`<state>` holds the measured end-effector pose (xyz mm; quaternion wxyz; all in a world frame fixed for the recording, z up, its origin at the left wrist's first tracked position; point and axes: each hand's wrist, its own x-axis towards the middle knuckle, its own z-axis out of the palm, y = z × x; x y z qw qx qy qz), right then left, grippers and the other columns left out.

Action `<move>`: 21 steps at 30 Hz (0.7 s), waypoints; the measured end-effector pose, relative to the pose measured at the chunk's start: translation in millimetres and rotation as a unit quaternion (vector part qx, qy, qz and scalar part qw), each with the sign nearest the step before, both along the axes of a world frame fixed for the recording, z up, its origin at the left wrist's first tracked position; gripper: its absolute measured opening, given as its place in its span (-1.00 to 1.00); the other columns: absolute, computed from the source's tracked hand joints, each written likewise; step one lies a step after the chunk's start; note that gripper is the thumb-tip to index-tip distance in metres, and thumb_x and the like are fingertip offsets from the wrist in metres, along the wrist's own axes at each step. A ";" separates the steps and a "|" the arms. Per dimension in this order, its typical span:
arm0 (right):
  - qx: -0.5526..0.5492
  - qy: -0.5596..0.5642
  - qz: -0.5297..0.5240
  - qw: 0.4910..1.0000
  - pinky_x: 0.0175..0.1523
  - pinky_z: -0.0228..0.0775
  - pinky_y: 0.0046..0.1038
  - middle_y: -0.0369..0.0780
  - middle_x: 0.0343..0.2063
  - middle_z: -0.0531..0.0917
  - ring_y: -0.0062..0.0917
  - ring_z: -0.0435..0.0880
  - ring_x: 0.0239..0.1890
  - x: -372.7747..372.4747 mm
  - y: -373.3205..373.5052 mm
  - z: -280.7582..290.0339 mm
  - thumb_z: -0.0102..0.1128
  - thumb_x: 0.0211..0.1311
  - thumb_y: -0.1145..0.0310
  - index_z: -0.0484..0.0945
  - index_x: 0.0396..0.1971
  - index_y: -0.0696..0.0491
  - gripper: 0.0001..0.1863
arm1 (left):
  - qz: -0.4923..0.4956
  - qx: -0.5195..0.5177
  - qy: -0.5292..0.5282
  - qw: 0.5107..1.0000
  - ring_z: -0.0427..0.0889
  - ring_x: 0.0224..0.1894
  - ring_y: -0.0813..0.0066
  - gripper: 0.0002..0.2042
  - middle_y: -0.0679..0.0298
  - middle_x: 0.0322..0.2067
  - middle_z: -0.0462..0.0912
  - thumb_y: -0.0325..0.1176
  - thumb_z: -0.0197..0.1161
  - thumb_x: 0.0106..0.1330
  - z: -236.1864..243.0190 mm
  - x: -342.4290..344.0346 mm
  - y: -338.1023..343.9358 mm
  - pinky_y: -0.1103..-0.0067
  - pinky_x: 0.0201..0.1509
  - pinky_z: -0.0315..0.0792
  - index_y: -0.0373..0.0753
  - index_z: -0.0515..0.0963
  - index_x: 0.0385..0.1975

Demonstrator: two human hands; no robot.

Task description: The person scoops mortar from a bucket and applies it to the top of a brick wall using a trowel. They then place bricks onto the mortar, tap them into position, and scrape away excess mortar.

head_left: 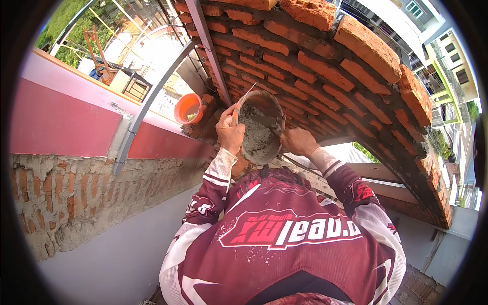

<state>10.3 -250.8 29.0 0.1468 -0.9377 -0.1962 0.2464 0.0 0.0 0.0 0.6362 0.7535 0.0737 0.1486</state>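
A round bucket point(257, 147) of wet grey mortar is held up in front of my chest, tilted, with its wire handle sticking up. My left hand point(230, 131) is closed on the left side of its rim, thumb toward the inside. My right hand point(298, 141), at the bucket's right side, is closed on what looks like a trowel handle; a dark, flat blade point(267, 122) lies partly in the mortar. Behind the bucket rises a red brick wall point(325, 71) with grey mortar joints.
An orange bucket point(187, 104) stands left of the brick wall beside a metal post point(206, 35). A grey curved pipe point(133, 124) crosses a pink ledge point(66, 112) above rough exposed brickwork point(71, 193). At upper left are a wooden chair point(99, 56) and scaffold poles; buildings show at right.
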 end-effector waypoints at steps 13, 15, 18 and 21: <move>0.083 -0.187 0.051 0.977 -0.24 0.59 -0.15 -0.07 -0.27 0.67 -0.18 0.74 -0.28 -56.0 25.7 -4.0 0.16 0.32 0.21 0.59 -0.02 0.01 -0.69 | -0.013 -0.165 0.011 0.986 0.39 -0.40 0.87 -0.65 0.33 0.13 0.60 -0.76 0.11 0.01 0.7 -3.1 31.6 0.82 -0.38 0.25 -0.51 0.61 -0.15; 0.070 -0.229 0.058 0.969 -0.25 0.58 -0.14 -0.08 -0.30 0.66 -0.17 0.73 -0.29 -44.2 21.0 5.8 0.11 0.35 0.24 0.60 -0.09 0.03 -0.75 | -0.016 -0.155 -0.037 0.987 0.32 -0.47 0.86 -0.59 0.38 -0.02 0.63 -0.75 0.12 0.01 6.3 -1.1 29.4 0.80 -0.43 0.22 -0.49 0.58 -0.06; 0.048 -0.173 -0.011 0.984 -0.22 0.59 -0.11 -0.03 -0.33 0.69 -0.10 0.73 -0.30 -26.6 5.3 16.3 0.09 0.34 0.19 0.61 -0.10 0.09 -0.68 | -0.037 -0.057 -0.015 0.998 0.22 -0.56 0.83 -0.48 0.45 -0.25 0.63 -0.73 0.16 0.00 5.3 5.5 24.6 0.76 -0.48 0.19 -0.41 0.55 0.08; 0.038 -0.027 -0.046 0.998 -0.25 0.56 -0.10 0.05 -0.40 0.72 -0.04 0.73 -0.30 -13.0 19.5 2.1 0.12 0.31 0.13 0.67 -0.19 0.14 -0.63 | -0.020 -0.008 -0.024 0.999 0.22 -0.56 0.82 -0.53 0.38 -0.17 0.68 -0.70 0.18 -0.02 0.6 14.3 22.1 0.73 -0.47 0.21 -0.40 0.58 0.00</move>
